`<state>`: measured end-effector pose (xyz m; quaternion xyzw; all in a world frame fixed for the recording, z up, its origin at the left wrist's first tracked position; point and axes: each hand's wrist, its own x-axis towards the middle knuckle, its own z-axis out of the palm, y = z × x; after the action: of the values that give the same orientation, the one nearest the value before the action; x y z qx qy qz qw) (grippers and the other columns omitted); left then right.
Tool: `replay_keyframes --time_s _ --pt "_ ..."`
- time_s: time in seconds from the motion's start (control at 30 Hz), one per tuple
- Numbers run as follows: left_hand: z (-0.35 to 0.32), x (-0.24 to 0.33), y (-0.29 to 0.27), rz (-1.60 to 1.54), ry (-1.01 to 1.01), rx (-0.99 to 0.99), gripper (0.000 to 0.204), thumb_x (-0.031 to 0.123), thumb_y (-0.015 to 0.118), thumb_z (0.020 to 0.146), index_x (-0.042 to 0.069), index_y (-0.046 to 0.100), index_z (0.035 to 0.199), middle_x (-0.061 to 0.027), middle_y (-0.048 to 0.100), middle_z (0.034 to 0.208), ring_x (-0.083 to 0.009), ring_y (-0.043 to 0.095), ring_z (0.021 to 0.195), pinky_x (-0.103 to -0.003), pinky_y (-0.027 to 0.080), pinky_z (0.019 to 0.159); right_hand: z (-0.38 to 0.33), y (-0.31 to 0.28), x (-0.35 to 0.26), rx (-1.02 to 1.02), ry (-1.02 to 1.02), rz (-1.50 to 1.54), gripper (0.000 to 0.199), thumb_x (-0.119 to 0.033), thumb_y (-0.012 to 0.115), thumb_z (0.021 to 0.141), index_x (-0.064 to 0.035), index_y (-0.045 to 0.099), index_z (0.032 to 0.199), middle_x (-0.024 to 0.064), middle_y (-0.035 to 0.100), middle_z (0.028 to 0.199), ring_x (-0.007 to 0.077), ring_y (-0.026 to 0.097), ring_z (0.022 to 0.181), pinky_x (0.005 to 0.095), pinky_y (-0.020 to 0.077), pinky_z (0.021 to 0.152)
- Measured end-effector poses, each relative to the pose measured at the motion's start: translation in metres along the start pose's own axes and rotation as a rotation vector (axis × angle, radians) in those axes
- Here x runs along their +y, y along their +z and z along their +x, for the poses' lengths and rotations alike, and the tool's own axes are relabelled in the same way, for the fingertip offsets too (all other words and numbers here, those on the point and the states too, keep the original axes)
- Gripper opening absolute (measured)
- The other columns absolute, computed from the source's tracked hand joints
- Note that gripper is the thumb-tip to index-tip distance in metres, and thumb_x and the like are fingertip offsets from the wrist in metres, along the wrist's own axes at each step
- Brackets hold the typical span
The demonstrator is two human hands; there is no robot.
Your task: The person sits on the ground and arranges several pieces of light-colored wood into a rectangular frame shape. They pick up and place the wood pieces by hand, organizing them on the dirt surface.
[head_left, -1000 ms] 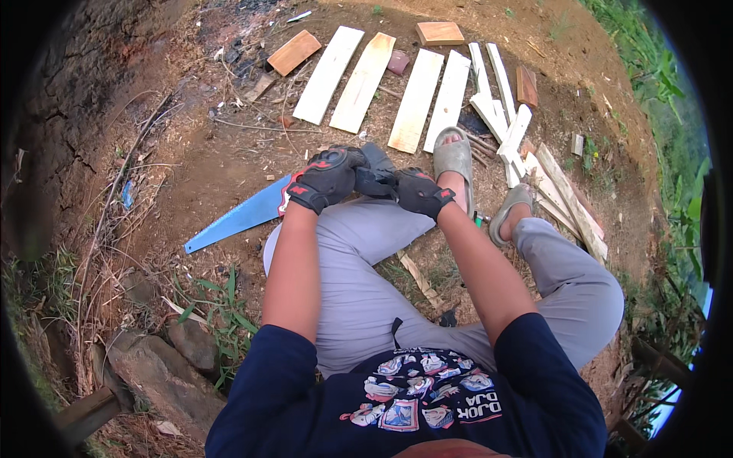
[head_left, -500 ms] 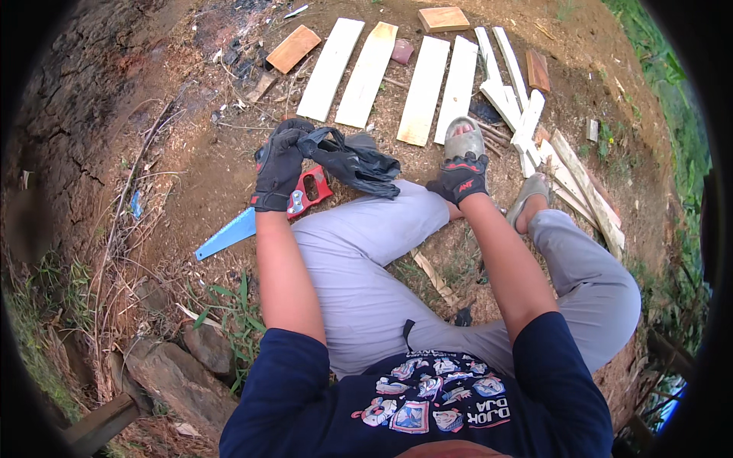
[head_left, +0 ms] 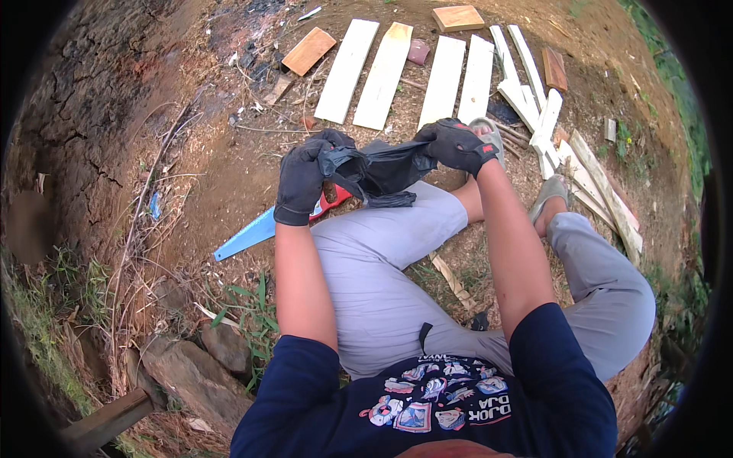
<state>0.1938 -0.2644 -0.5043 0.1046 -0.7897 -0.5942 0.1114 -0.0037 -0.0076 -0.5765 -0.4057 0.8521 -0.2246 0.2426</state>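
Note:
A crumpled black plastic bag (head_left: 385,169) is stretched out above my bent leg. My left hand (head_left: 304,177), in a black work glove, is closed on one end of it. My right hand (head_left: 456,145), in a matching glove, pinches the other end in front of my sandalled foot. The bag's mouth seems to gape near the left hand. Under my left wrist lies a hand saw (head_left: 246,235) with a blue blade and a red handle, the handle partly hidden by the glove and bag.
Several pale planks (head_left: 347,72) lie side by side on the dirt ahead. Narrow wood strips (head_left: 588,179) are heaped at the right, and short brown wood blocks (head_left: 309,51) lie around. Rocks (head_left: 187,374) and a wooden beam (head_left: 107,422) are at the lower left.
My right hand has moved up and left from beside my foot and taken hold of the bag. The bag is now spread between both hands. The view has shifted slightly.

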Motion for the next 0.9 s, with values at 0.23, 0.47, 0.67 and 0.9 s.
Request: replay_keyframes --time_s 0.23,0.47,0.67,0.9 --pt "0.017 -0.024 -0.004 0.126 -0.113 0.072 0.022 0.005 0.063 0.098 0.002 0.078 0.113 -0.0056 0.079 0.107 -0.0144 0.072 0.099 -0.031 0.056 0.092 0.022 -0.006 -0.017 0.625 0.252 0.084 0.051 -0.044 0.071 0.098 -0.0095 0.070 0.136 0.0145 0.078 0.124 0.0346 0.074 0.111 0.0473 0.0561 0.098" --pt "0.022 -0.057 -0.012 0.374 -0.221 0.240 0.019 0.011 0.066 0.094 0.000 0.079 0.104 -0.0068 0.078 0.103 -0.0148 0.072 0.094 -0.030 0.055 0.087 -0.061 0.032 -0.088 -0.242 0.098 0.113 0.075 -0.060 0.067 0.094 -0.0098 0.060 0.150 0.0190 0.069 0.142 0.0366 0.067 0.129 0.0433 0.0507 0.112" --pt "0.018 -0.079 -0.041 -0.351 -0.270 0.163 0.036 0.017 0.064 0.098 -0.005 0.074 0.125 -0.0120 0.077 0.110 -0.0180 0.073 0.101 -0.036 0.059 0.097 -0.086 0.105 -0.088 0.199 -0.033 -0.034 0.038 -0.035 0.065 0.097 -0.0095 0.070 0.124 0.0203 0.074 0.105 0.0390 0.071 0.100 0.0523 0.0548 0.088" --pt "0.006 0.016 0.026 0.381 -0.097 0.070 0.054 0.042 0.073 0.100 -0.003 0.071 0.130 -0.0178 0.074 0.123 -0.0265 0.071 0.114 -0.039 0.056 0.103 -0.101 0.115 -0.117 0.380 -0.326 -0.170 0.032 -0.021 0.060 0.089 -0.0129 0.075 0.116 0.0128 0.071 0.091 0.0332 0.069 0.087 0.0494 0.0522 0.080"
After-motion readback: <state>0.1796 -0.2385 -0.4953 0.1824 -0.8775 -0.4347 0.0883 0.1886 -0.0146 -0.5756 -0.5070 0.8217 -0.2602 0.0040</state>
